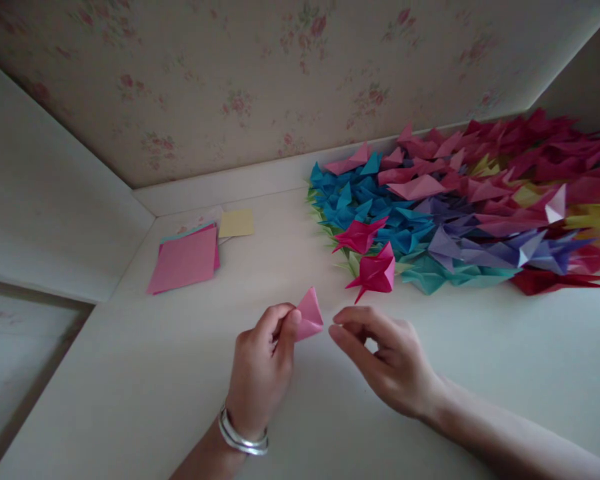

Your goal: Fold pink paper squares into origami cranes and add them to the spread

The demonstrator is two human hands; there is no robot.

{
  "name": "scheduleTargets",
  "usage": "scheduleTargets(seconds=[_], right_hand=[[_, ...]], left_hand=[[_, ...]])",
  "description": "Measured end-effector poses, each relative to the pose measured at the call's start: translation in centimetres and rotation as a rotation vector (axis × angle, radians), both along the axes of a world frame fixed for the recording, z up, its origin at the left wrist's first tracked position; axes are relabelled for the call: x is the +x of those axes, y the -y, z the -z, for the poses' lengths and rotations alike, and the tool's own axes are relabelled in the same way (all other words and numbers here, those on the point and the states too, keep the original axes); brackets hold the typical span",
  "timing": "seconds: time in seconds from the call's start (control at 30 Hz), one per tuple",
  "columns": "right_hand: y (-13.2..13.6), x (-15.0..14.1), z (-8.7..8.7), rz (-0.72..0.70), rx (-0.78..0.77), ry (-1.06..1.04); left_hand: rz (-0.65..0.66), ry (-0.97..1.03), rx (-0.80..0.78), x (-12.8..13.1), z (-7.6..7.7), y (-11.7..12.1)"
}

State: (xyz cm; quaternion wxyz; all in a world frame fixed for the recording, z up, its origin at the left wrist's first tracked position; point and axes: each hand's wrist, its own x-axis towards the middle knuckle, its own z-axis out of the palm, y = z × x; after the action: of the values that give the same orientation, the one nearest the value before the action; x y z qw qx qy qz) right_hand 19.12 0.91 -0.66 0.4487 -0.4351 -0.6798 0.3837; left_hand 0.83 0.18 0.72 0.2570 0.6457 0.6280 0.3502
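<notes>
Between the thumb and index finger of my left hand [265,360] is a small folded pink origami paper [310,317], its pointed corner facing up. My right hand [385,360] is just to the right of the paper, apart from it. Its fingers are curled, with a narrow gap between thumb and index fingertips and nothing visible in them. Two bright pink folded paper cranes, one upper [359,235] and one lower [377,272], lie beyond my right hand at the near edge of a large pile.
The pile of folded paper cranes [405,227], in blue, pink, purple, yellow and red, covers the back right of the white table [145,387]. A stack of square pink sheets [184,260] and a yellow sheet [237,223] lie back left. A flowered wall [240,80] rises behind.
</notes>
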Motion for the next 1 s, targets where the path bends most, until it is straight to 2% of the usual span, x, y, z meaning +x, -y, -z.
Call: scheduleTargets(seconds=[0.1, 0.3, 0.5, 0.67, 0.87, 0.93, 1.0], right_hand=[[0.25, -0.59, -0.1, -0.193, -0.129, -0.012], [-0.39, -0.57, -0.33, -0.2, -0.161, -0.052], [-0.37, -0.38, -0.19, -0.105, -0.215, -0.097], [-0.36, -0.33, 0.0, -0.128, -0.267, -0.105], [-0.46, -0.14, -0.12, -0.129, -0.22, -0.033], [-0.49, -0.12, -0.04, -0.12, -0.216, -0.006], [-0.5, -0.1, 0.07, -0.106, -0.205, 0.016]], left_hand=[[0.071, 0.158, -0.082, 0.44, 0.02, 0.21], [0.195, 0.503, -0.265, 0.83, -0.21, 0.49], [0.316, 0.395, -0.319, 0.59, -0.88, 0.34], [0.304, 0.4, -0.311, 0.69, -0.71, 0.4], [0.342, 0.459, -0.327, 0.63, -0.75, 0.08], [0.331, 0.425, -0.293, 0.62, -0.61, 0.18], [0.321, 0.324, -0.179, 0.64, -0.17, 0.44]])
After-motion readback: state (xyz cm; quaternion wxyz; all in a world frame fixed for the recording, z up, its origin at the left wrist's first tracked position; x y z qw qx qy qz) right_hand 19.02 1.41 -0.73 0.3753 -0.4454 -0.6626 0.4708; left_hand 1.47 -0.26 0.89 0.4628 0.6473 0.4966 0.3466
